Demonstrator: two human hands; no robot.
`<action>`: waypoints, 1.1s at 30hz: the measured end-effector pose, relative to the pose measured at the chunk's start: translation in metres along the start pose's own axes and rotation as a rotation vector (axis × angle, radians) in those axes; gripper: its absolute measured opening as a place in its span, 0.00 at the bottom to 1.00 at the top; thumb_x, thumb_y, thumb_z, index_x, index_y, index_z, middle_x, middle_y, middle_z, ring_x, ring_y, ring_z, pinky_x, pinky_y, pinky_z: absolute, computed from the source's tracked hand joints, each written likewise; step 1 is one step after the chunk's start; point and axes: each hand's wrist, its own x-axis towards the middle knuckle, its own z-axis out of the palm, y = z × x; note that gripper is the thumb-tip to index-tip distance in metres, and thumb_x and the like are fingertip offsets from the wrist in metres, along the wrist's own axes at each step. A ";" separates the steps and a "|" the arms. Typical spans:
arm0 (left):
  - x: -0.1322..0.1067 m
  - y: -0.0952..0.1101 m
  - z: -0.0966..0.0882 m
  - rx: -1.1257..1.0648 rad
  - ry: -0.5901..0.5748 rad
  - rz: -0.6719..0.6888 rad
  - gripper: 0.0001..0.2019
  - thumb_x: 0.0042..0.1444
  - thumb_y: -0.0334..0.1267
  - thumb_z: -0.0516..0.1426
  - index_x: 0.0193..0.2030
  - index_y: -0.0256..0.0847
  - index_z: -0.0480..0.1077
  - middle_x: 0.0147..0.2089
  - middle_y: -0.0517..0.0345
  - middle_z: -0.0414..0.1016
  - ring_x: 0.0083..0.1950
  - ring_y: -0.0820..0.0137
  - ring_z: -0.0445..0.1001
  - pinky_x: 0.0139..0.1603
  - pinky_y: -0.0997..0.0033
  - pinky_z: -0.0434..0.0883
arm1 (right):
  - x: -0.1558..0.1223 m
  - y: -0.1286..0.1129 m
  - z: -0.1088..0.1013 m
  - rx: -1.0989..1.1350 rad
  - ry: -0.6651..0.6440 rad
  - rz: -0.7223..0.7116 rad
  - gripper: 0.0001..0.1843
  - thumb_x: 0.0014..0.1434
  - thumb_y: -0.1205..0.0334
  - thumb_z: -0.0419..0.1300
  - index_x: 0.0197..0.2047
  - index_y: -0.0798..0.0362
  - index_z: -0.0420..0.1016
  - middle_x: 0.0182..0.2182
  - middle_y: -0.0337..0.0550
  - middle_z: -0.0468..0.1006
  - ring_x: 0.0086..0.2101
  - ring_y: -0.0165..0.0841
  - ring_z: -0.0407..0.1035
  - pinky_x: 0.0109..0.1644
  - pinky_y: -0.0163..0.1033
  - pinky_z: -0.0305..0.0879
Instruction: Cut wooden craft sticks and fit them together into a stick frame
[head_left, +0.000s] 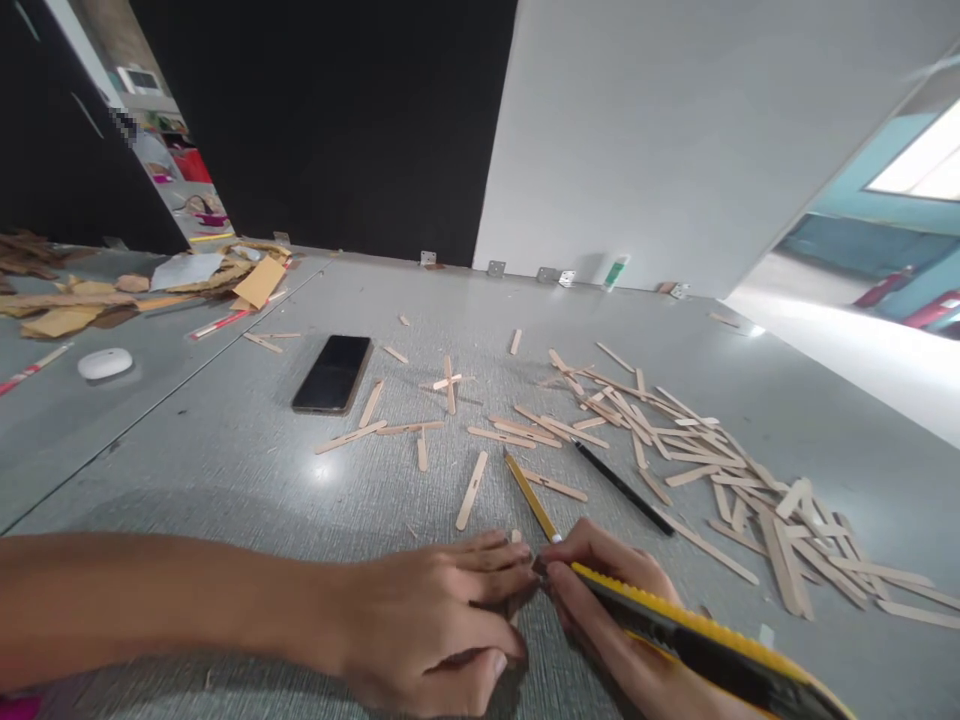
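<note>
**Thin Stick Pinned at Bottom Centre, Knife Tip Hard Against It**

Low in the middle of the frame: a craft stick [516,538], almost wholly buried under fingers, with only a short pale end showing on the grey table [225,470]. Probably very light and stiff along its length, yet thin enough to snap or split with the grain. Smooth too, so likely to skid on the tabletop unless pressed flat. Best held down across the broad face, close to the blade but clear of it.

Left hand [442,620]: reaching in from the left edge, loosely curled, fingers close together and tips pressed down on the stick, thumb tucked beneath.

Right hand [607,610]: closed around a yellow-and-black utility knife [697,640], with the forefinger along the top and the knife's front end meeting the left fingertips. Impossible to tell how much blade is out.

Just above the hands: a yellow pencil [531,497] and, to its right, a black pen [622,487]. Right of centre: a loose scatter of more sticks [720,470]. Left of centre: a dark phone [333,373]. Farther left: a white mouse [105,363] and cardboard scraps [75,300].
</note>
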 end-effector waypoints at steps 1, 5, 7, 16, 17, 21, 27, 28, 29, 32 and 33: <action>0.000 -0.001 0.000 -0.020 0.036 -0.001 0.14 0.69 0.35 0.53 0.52 0.35 0.78 0.70 0.38 0.71 0.77 0.57 0.59 0.79 0.54 0.54 | -0.001 0.002 0.000 -0.010 -0.026 -0.030 0.13 0.69 0.49 0.60 0.37 0.46 0.77 0.25 0.35 0.79 0.26 0.33 0.73 0.32 0.37 0.69; -0.002 -0.004 0.002 -0.145 0.240 -0.200 0.13 0.68 0.47 0.60 0.46 0.38 0.76 0.61 0.44 0.80 0.67 0.61 0.74 0.78 0.51 0.55 | -0.005 0.007 -0.001 0.015 -0.065 -0.105 0.12 0.66 0.47 0.63 0.41 0.47 0.77 0.23 0.35 0.77 0.22 0.32 0.71 0.27 0.36 0.67; -0.001 -0.006 0.003 -0.152 0.246 -0.358 0.27 0.60 0.57 0.65 0.55 0.37 0.75 0.65 0.41 0.76 0.71 0.52 0.68 0.76 0.41 0.57 | -0.007 0.005 -0.001 0.069 -0.074 -0.042 0.14 0.68 0.47 0.60 0.40 0.48 0.77 0.21 0.35 0.76 0.20 0.31 0.69 0.26 0.36 0.67; 0.000 -0.013 0.005 -0.015 0.006 -0.374 0.43 0.55 0.59 0.66 0.74 0.47 0.62 0.81 0.38 0.46 0.81 0.39 0.37 0.74 0.24 0.45 | -0.002 -0.003 0.004 0.208 -0.244 0.179 0.22 0.71 0.44 0.57 0.30 0.48 0.71 0.16 0.32 0.71 0.16 0.28 0.68 0.23 0.33 0.64; 0.000 -0.013 0.005 -0.018 0.000 -0.374 0.43 0.55 0.59 0.66 0.74 0.47 0.62 0.81 0.38 0.45 0.80 0.39 0.37 0.73 0.24 0.45 | -0.002 -0.002 0.004 0.163 -0.251 0.153 0.22 0.71 0.44 0.56 0.29 0.48 0.71 0.16 0.32 0.71 0.16 0.28 0.67 0.23 0.33 0.64; 0.001 -0.013 0.005 -0.028 0.022 -0.366 0.39 0.57 0.60 0.65 0.72 0.50 0.64 0.81 0.40 0.46 0.80 0.39 0.39 0.73 0.24 0.45 | -0.002 -0.002 0.004 0.072 -0.247 0.108 0.22 0.73 0.44 0.52 0.32 0.47 0.72 0.20 0.33 0.74 0.17 0.27 0.66 0.25 0.34 0.65; 0.006 -0.019 -0.002 -0.035 -0.026 -0.303 0.38 0.57 0.64 0.64 0.72 0.59 0.64 0.82 0.43 0.40 0.80 0.35 0.34 0.72 0.22 0.44 | 0.001 -0.009 0.007 0.025 -0.249 -0.007 0.23 0.75 0.48 0.49 0.29 0.47 0.67 0.17 0.32 0.70 0.19 0.30 0.67 0.27 0.37 0.62; 0.007 -0.020 -0.003 -0.038 -0.035 -0.294 0.39 0.56 0.65 0.63 0.72 0.59 0.63 0.82 0.44 0.39 0.80 0.35 0.33 0.73 0.22 0.44 | 0.001 -0.009 0.008 0.017 -0.250 -0.011 0.23 0.75 0.49 0.49 0.29 0.46 0.67 0.16 0.32 0.69 0.19 0.30 0.66 0.27 0.37 0.61; 0.007 -0.021 -0.004 -0.042 -0.042 -0.287 0.39 0.56 0.66 0.63 0.73 0.60 0.63 0.82 0.44 0.38 0.80 0.35 0.33 0.73 0.23 0.43 | 0.000 -0.009 0.008 0.009 -0.250 -0.007 0.23 0.75 0.49 0.49 0.29 0.46 0.68 0.16 0.32 0.69 0.19 0.30 0.66 0.27 0.37 0.60; 0.009 -0.023 -0.006 -0.066 -0.046 -0.279 0.40 0.56 0.67 0.63 0.73 0.61 0.62 0.82 0.47 0.38 0.80 0.35 0.33 0.74 0.23 0.41 | -0.001 -0.005 0.009 0.007 -0.244 -0.005 0.23 0.75 0.49 0.49 0.28 0.47 0.68 0.18 0.32 0.71 0.21 0.29 0.67 0.29 0.37 0.61; 0.009 -0.023 -0.007 -0.079 -0.046 -0.279 0.40 0.56 0.66 0.63 0.73 0.62 0.62 0.82 0.49 0.38 0.80 0.35 0.33 0.74 0.24 0.41 | -0.001 -0.004 0.010 0.012 -0.244 -0.016 0.23 0.75 0.49 0.49 0.28 0.47 0.68 0.18 0.32 0.71 0.21 0.29 0.67 0.29 0.37 0.60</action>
